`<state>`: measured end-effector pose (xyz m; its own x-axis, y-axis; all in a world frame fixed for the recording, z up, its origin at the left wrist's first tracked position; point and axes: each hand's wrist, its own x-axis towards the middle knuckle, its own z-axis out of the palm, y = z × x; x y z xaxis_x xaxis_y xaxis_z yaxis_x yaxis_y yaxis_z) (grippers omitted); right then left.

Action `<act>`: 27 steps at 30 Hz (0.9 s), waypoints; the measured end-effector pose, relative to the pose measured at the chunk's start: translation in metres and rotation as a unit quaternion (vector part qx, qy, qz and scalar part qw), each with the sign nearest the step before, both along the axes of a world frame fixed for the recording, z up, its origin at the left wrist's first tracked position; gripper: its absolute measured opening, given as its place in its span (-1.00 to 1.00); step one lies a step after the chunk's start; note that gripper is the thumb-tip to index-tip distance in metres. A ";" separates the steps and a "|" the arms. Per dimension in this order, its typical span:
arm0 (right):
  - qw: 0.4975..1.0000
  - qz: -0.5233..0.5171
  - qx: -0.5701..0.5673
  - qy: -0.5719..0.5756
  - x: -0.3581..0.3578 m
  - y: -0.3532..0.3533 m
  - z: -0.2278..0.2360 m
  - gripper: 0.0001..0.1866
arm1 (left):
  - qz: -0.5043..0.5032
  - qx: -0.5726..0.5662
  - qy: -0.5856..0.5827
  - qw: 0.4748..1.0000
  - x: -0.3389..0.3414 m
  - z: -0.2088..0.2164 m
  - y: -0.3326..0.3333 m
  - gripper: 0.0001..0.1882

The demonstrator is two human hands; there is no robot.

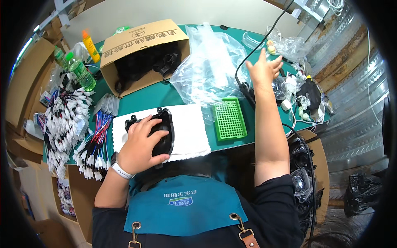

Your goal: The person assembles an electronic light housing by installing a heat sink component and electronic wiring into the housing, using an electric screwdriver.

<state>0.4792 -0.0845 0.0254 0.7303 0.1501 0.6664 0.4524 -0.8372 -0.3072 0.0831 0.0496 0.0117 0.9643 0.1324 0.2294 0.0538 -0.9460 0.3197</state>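
On a white cloth [192, 128] lies a black plastic housing [166, 142], a curved shell with small tabs along its far edge. My left hand [144, 140] holds it down against the cloth, thumb at the near side and fingers over its hollow; palm and fingers hide much of its left part. Far to the right, my right hand [264, 70] reaches out over the table with fingers spread and nothing visibly in them. Just beyond its fingertips is a small round yellowish item [271, 46] among clear plastic.
A cardboard box [144, 51] of black parts stands at the back, beside clear plastic bags [211, 62]. A green perforated tray [230, 120] sits right of the cloth. Bundled wires [66, 120] pile up at left, near a green bottle [80, 72]. A black cable [264, 39] hangs down.
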 end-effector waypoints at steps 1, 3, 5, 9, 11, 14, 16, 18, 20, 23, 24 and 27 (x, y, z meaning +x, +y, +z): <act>0.995 -0.015 -0.037 0.096 -0.004 0.002 -0.001 -0.18 | -0.004 0.008 0.014 1.000 0.000 0.002 -0.001 -0.38; 0.993 0.090 -0.025 0.066 -0.032 -0.005 -0.001 -0.24 | -0.028 0.002 0.027 0.999 0.001 0.002 0.001 -0.31; 0.954 0.293 -0.012 0.059 -0.096 -0.021 -0.004 -0.30 | -0.041 0.001 0.041 0.998 0.003 0.004 0.001 -0.28; 0.673 0.638 -0.247 0.280 -0.191 -0.116 0.003 -0.27 | -0.077 0.016 0.096 0.992 0.007 0.017 -0.004 -0.16; 0.485 0.726 -0.276 0.401 -0.189 -0.166 -0.007 -0.30 | -0.074 0.015 0.134 0.988 0.009 0.019 -0.006 -0.15; 0.492 0.551 -0.293 0.608 -0.153 -0.231 0.011 -0.45 | -0.064 0.026 0.114 0.991 0.012 0.016 -0.010 -0.36; 0.640 0.376 -0.226 0.631 -0.122 -0.284 0.011 -0.60 | -0.072 0.015 0.049 0.996 0.013 0.007 -0.009 -0.57; 0.768 0.177 -0.215 0.577 -0.103 -0.328 -0.015 -0.60 | -0.062 0.032 -0.010 0.997 0.015 0.010 -0.017 -0.67; 0.828 0.088 -0.237 0.501 -0.097 -0.349 -0.051 -0.56 | -0.077 0.026 -0.027 0.996 0.021 0.001 -0.026 -0.66; 0.877 0.050 -0.272 0.392 -0.092 -0.346 -0.100 -0.48 | -0.119 0.047 0.008 0.992 0.021 -0.001 -0.041 -0.54; 0.897 0.015 -0.264 0.353 -0.092 -0.338 -0.108 -0.47 | -0.128 0.055 0.010 0.990 0.020 -0.001 -0.040 -0.47; 0.887 -0.037 -0.237 0.395 -0.079 -0.321 -0.118 -0.46 | -0.144 0.036 0.010 0.989 0.013 0.007 -0.033 -0.29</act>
<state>0.4006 -0.4058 -0.0930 0.9606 0.2098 -0.1825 0.1922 -0.9753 -0.1092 0.0960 0.0170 0.0182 0.9639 -0.1650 0.2091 -0.2163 -0.9430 0.2529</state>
